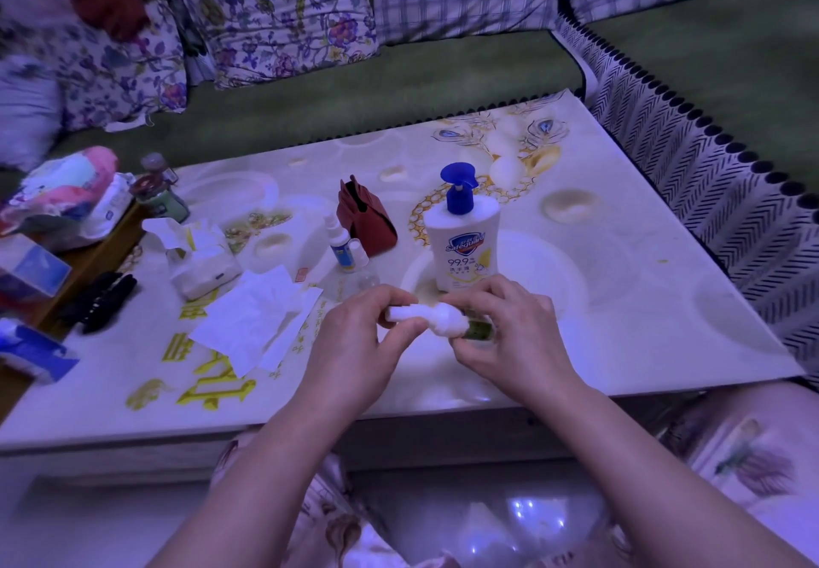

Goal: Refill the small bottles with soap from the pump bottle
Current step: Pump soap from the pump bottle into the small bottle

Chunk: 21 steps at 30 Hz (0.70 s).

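Head cam: both hands up over the near edge of the table (620,301), working one small bottle (476,330) w/ a white pump cap (436,318). Left hand (368,337) pinches the white cap end, fingers wrapped tight on it. Right hand (509,337) clamps the greenish body, which lies roughly horizontal btwn the two hands. Looks like the cap is being twisted; on or off, can't tell from here.

Risks, as I read it: bottle is on its side, so if the cap comes free and there's liquid inside, it dribbles onto the table or the lap below. Soapy fingers slip, cap pops away. Cross-threading too, if the cap goes on at an angle.

Pump bottle (463,244) stands upright just behind the hands, blue pump head on top, nobody touching it. A careless elbow or knuckle nudge could tip it.

Two more small bottles (341,244) stand left of it, beside a red pouch (365,219). Loose tissues (261,314) lie spread at left, handy for spills.

Writing: "Safeguard" on the pump bottle's shield logo, "99.9" below it, then small characters I can't read. Big yellow characters on the table cover, too skewed to make out.
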Tool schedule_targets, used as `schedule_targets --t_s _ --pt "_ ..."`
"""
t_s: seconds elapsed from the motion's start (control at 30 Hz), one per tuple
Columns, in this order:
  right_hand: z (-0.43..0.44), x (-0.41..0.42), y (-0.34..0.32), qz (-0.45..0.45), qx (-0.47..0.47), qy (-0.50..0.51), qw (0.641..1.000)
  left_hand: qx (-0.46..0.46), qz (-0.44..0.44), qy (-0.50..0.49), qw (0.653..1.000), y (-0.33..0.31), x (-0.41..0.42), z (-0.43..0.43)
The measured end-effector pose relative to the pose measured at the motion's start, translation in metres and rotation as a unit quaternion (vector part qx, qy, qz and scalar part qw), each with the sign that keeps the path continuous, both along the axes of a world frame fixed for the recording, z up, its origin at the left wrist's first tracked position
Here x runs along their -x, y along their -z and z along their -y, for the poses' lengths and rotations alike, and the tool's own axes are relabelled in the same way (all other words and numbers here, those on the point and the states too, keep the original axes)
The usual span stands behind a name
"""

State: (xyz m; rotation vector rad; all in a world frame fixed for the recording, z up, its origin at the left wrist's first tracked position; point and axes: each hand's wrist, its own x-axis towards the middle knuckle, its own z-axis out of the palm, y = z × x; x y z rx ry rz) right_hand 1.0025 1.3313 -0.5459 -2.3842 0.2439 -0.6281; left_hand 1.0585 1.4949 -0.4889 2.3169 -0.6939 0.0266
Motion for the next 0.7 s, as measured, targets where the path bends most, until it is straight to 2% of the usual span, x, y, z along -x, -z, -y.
schedule_targets --t_s 0.27,0.43,0.53,0.63,0.7 --pt "0.0 0.0 -0.004 -0.035 -0.027 -0.026 0.999 0.003 0.003 0.006 1.0 -0.001 -0.001 0.002" --pt "0.0 0.001 -0.002 -0.041 -0.054 -0.02 0.998 -0.002 -0.034 0.049 0.998 0.002 -0.005 0.003" --pt "0.0 0.0 -0.004 -0.057 -0.049 -0.01 0.997 -0.005 -0.078 0.008 0.997 -0.001 -0.005 0.006" --pt "0.0 -0.001 -0.007 -0.061 -0.042 -0.009 0.997 -0.075 -0.037 -0.016 0.996 -0.003 -0.008 0.01" --pt "0.0 -0.001 -0.007 -0.061 -0.045 -0.012 0.997 -0.064 -0.017 0.012 0.998 -0.003 -0.008 0.012"
